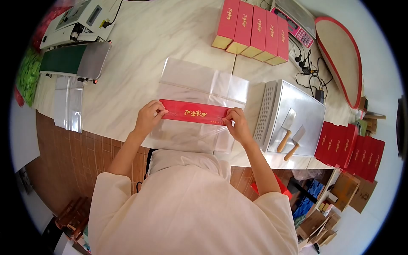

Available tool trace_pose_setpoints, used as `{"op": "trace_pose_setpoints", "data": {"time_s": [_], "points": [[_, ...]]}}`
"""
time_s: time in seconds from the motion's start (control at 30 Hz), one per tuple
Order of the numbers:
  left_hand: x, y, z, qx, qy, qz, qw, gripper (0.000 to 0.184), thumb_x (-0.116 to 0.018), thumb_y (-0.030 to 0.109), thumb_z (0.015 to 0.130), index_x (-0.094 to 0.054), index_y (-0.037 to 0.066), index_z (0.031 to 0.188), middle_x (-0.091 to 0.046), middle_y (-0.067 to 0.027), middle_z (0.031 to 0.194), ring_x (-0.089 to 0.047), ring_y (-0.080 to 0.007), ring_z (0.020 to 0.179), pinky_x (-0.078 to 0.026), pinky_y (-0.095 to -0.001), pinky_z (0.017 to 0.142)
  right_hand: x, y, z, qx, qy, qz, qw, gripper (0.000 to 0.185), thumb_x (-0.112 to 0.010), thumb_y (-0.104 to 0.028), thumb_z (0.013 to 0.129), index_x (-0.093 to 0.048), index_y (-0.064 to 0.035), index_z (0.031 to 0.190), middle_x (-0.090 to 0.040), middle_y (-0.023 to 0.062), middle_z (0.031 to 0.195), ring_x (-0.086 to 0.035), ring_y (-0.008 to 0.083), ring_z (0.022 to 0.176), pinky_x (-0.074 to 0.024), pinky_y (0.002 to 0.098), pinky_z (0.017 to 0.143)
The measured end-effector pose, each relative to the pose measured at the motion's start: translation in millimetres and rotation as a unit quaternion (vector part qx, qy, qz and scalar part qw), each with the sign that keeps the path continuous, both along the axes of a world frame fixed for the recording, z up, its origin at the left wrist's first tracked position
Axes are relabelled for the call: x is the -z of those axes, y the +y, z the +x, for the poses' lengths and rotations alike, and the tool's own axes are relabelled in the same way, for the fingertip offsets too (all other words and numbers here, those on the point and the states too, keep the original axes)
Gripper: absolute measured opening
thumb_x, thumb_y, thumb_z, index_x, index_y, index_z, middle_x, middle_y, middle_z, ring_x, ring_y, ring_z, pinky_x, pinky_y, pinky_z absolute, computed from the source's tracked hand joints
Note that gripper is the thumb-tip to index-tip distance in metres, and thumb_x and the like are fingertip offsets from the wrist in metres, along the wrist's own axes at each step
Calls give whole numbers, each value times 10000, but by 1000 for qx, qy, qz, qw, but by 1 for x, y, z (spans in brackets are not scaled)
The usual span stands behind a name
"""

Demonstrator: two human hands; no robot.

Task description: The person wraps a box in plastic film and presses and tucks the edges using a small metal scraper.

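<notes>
A long red strip with gold lettering, perhaps the side of a flat box [193, 112], lies level in front of me. My left hand [151, 114] pinches its left end between thumb and fingers. At the other end, my right hand [236, 123] grips the right corner the same way. Beneath and around it are clear plastic sheets or bags [191, 78], spread on the marble-patterned table [140, 55]. Whether the red piece is inside the plastic, I cannot tell.
Several red boxes [253, 32] stand at the back. To the right, two wooden-handled scrapers [288, 127] rest on a metal-topped machine [297, 106], with red packages [335, 144] beyond. A machine with a green belt [63, 59] is at the left, near more plastic [68, 102]. Cables [312, 72] lie at right.
</notes>
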State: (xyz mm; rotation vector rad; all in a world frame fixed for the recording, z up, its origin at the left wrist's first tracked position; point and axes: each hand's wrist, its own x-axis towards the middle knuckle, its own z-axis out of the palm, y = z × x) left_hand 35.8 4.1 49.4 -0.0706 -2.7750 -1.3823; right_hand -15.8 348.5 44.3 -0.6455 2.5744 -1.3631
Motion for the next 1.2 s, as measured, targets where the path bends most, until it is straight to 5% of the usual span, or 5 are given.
{"op": "trace_pose_setpoints", "data": {"time_s": [0.73, 0.83, 0.93, 1.0, 1.2], "points": [[9, 5, -1, -19, 42, -47, 998, 224, -733, 100, 794, -530, 32, 727, -579, -67, 745, -547, -241, 658, -449, -363, 661, -2, -1, -3, -8, 2, 21, 1000, 183, -683, 61, 753, -524, -25, 785, -566, 101, 865, -514, 289, 822, -445, 384, 717], [11, 5, -1, -25, 39, -50, 998, 228, -738, 100, 789, -528, 32, 728, -573, -65, 740, -545, -244, 653, -449, -361, 657, 3, 1, -2, -4, 8, 34, 999, 155, -669, 62, 792, -533, -3, 825, -577, 120, 930, -556, 262, 891, -510, 319, 685], [13, 4, -1, -33, 34, -39, 998, 234, -744, 108, 785, -530, 34, 728, -571, -63, 737, -542, -243, 646, -448, -358, 651, 0, -11, -2, 79, 15, 29, 996, 151, -631, 63, 792, -559, -33, 883, -571, 136, 964, -547, 316, 888, -455, 396, 741], [11, 5, -1, -42, 29, -27, 998, 234, -746, 108, 783, -531, 34, 728, -569, -63, 734, -542, -242, 643, -449, -357, 649, -8, -31, 4, 144, 231, 181, 945, 201, -619, 48, 800, -598, -43, 978, -579, 158, 1060, -559, 340, 955, -464, 418, 790], [9, 7, -2, -45, 6, -18, 999, 223, -745, 88, 780, -536, 31, 727, -567, -72, 727, -548, -239, 630, -451, -357, 627, 4, -117, 46, -69, 197, 63, 976, 435, -586, -9, 775, -586, -18, 1209, -564, 184, 1132, -542, 335, 1034, -439, 436, 881]]}}
